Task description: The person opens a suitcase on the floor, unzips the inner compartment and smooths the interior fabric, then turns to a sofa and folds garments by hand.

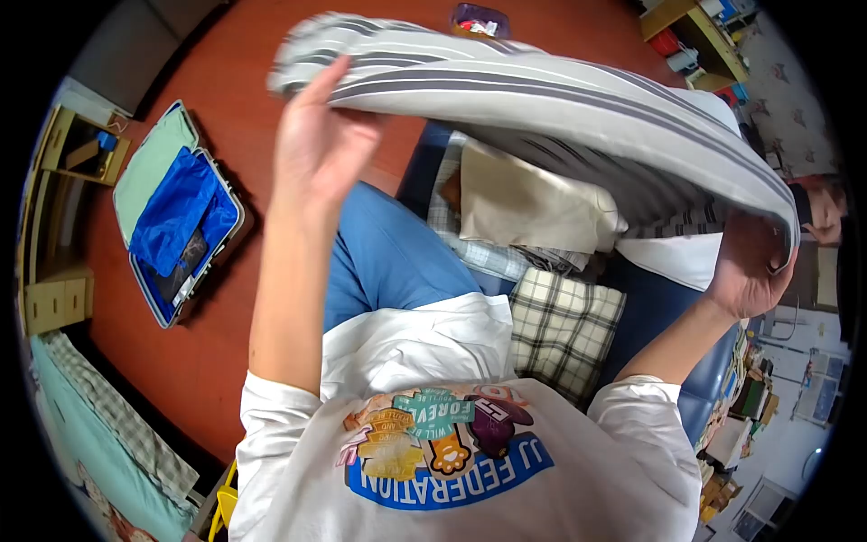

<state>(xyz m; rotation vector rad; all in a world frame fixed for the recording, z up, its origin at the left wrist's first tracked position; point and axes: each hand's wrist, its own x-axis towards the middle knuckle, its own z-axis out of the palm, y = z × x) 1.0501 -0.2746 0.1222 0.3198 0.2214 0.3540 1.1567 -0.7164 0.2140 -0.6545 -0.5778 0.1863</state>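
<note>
A grey striped cloth is stretched up in an arc between my two hands, its far left end smeared by motion. My left hand pinches it near the left end, thumb up against the fabric. At the right, my right hand is closed on the other end, its fingers partly hidden by the cloth. Under the raised cloth lies a folded beige cloth on top of other checked fabric. Nearer to me, a folded plaid cloth rests on the blue seat.
An open suitcase with blue lining lies on the red floor at the left. A purple bin stands at the far side. Shelves line the left edge, with a bed below. Stacked items sit at right.
</note>
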